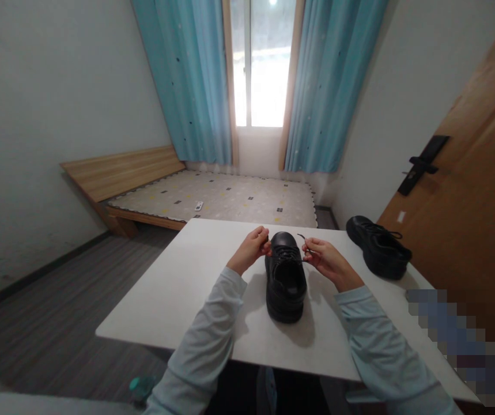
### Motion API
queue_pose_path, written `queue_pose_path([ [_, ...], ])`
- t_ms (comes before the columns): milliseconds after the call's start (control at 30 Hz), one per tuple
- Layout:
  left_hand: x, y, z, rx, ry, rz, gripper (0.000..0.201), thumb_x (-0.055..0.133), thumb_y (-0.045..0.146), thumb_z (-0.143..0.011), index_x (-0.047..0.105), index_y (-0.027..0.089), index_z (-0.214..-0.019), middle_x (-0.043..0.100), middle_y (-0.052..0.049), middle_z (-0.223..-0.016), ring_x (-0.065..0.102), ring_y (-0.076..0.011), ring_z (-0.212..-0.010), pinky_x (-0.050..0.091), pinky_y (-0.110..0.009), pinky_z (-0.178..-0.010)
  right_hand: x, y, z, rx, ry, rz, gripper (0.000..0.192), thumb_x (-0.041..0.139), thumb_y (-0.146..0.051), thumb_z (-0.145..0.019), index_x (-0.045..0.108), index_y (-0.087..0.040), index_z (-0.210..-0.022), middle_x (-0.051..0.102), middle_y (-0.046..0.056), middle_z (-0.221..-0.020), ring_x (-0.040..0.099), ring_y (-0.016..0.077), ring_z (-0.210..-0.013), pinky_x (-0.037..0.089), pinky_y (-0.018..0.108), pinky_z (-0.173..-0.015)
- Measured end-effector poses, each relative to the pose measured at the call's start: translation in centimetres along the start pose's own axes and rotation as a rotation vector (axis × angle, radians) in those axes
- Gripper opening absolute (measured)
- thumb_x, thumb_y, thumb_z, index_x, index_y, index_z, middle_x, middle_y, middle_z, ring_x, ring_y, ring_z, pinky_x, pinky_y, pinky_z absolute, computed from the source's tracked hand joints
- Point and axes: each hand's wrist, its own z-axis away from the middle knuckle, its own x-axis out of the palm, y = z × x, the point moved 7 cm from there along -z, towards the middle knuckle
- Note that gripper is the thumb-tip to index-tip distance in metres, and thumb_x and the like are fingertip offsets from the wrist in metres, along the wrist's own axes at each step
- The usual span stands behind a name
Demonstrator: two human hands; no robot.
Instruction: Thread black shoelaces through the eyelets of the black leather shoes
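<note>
1. A bedroom, most likely in a home.
2. A bed (212,193) with a wooden headboard (121,172) and a patterned mattress (238,189) stands near a window (267,86).
3. Blue curtains (193,86) hang on both sides of that window.
4. A wooden door (472,213) with a black handle (422,166) is on the right.

The left forearm (206,328) and right forearm (388,343) angle inward; the left hand (256,245) and right hand (320,256), held apart, pinch with bent fingers.
</note>
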Motion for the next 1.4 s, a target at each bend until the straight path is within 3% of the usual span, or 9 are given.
queue_pose_path([
  [133,0.3,0.4,0.0,0.034,-0.010,-0.155,0.039,0.063,0.050,-0.074,0.041,0.018,-0.072,0.049,0.006,-0.056,0.049,-0.0072,-0.050,0.046,-0.024,-0.059,-0.6,-0.7,0.1,-0.109,0.108,0.087,0.030,0.079,-0.036,-0.061,0.057,-0.017,-0.067,0.059,-0.001,-0.070,0.058,0.0087,-0.051,0.052,0.027,-0.056],
  [233,0.3,0.7,0.1,0.070,0.000,-0.267,0.036,0.066,0.045,-0.071,0.044,0.018,-0.077,0.047,0.008,-0.055,0.048,-0.0071,-0.051,0.045,-0.023,-0.059,-0.8,-1.3,0.2,-0.182,0.194,0.193,0.031,0.078,-0.036,-0.059,0.056,-0.018,-0.072,0.058,-0.002,-0.074,0.059,0.0104,-0.054,0.052,0.030,-0.057],
  [333,0.4,0.9,0.2,0.123,-0.013,-0.360,0.042,0.072,0.038,-0.068,0.048,0.018,-0.096,0.043,0.010,-0.058,0.046,-0.0067,-0.052,0.042,-0.021,-0.059,-0.8,-2.4,0.4,-0.294,0.292,0.371,0.031,0.077,-0.036,-0.059,0.058,-0.020,-0.078,0.058,0.000,-0.080,0.058,0.0142,-0.064,0.051,0.031,-0.058],
  [433,0.6,1.1,0.3,0.184,-0.081,-0.466,0.055,0.075,0.032,-0.065,0.050,0.020,-0.112,0.051,0.005,-0.070,0.050,-0.0087,-0.063,0.040,-0.021,-0.063,-0.1,-4.4,1.2,-0.481,0.339,0.609,0.024,0.071,-0.039,-0.065,0.061,-0.021,-0.077,0.059,0.004,-0.087,0.055,0.0173,-0.075,0.047,0.030,-0.062],
  [600,1.0,1.7,0.5,0.281,-0.152,-0.795,0.021,0.074,0.032,-0.066,0.070,0.018,-0.081,0.056,-0.003,-0.078,0.051,-0.0149,-0.076,0.038,-0.023,-0.067,2.6,-5.7,2.3,-0.558,0.077,0.896,0.022,0.069,-0.043,-0.070,0.065,-0.022,-0.068,0.058,0.003,-0.077,0.049,0.0164,-0.069,0.040,0.029,-0.062],
  [800,0.7,1.6,0.5,0.270,-0.135,-0.874,0.019,0.073,0.036,-0.066,0.072,0.018,-0.072,0.058,-0.005,-0.081,0.051,-0.0137,-0.068,0.040,-0.023,-0.062,3.7,-5.0,3.1,-0.441,-0.224,1.052,0.024,0.078,-0.040,-0.059,0.064,-0.021,-0.064,0.055,0.000,-0.069,0.043,0.0125,-0.059,0.036,0.026,-0.056],
  [1067,0.6,1.4,0.5,0.241,-0.121,-0.869,0.017,0.072,0.034,-0.068,0.072,0.019,-0.074,0.062,-0.007,-0.089,0.057,-0.0190,-0.086,0.043,-0.026,-0.071,3.9,-3.5,3.1,-0.253,-0.346,0.996,0.026,0.066,-0.041,-0.073,0.058,-0.018,-0.064,0.058,-0.001,-0.056,0.048,0.0109,-0.050,0.034,0.023,-0.048],
  [1200,0.6,1.3,0.5,0.255,-0.135,-0.875,0.017,0.071,0.035,-0.069,0.072,0.018,-0.073,0.064,-0.007,-0.085,0.058,-0.0194,-0.084,0.043,-0.027,-0.072,3.7,-2.4,3.4,-0.068,-0.422,0.939,0.032,0.060,-0.047,-0.078,0.056,-0.017,-0.067,0.052,-0.004,-0.042,0.044,0.0090,-0.038,0.028,0.021,-0.042],
  [1400,0.3,0.4,0.1,0.170,-0.148,-0.794,0.024,0.072,0.037,-0.067,0.069,0.014,-0.071,0.065,-0.005,-0.077,0.058,-0.0147,-0.073,0.045,-0.026,-0.070,4.0,-1.6,3.5,-0.002,-0.516,0.892,0.040,0.056,-0.052,-0.080,0.065,-0.013,-0.075,0.051,-0.004,-0.041,0.039,0.0067,-0.036,0.026,0.020,-0.041],
])
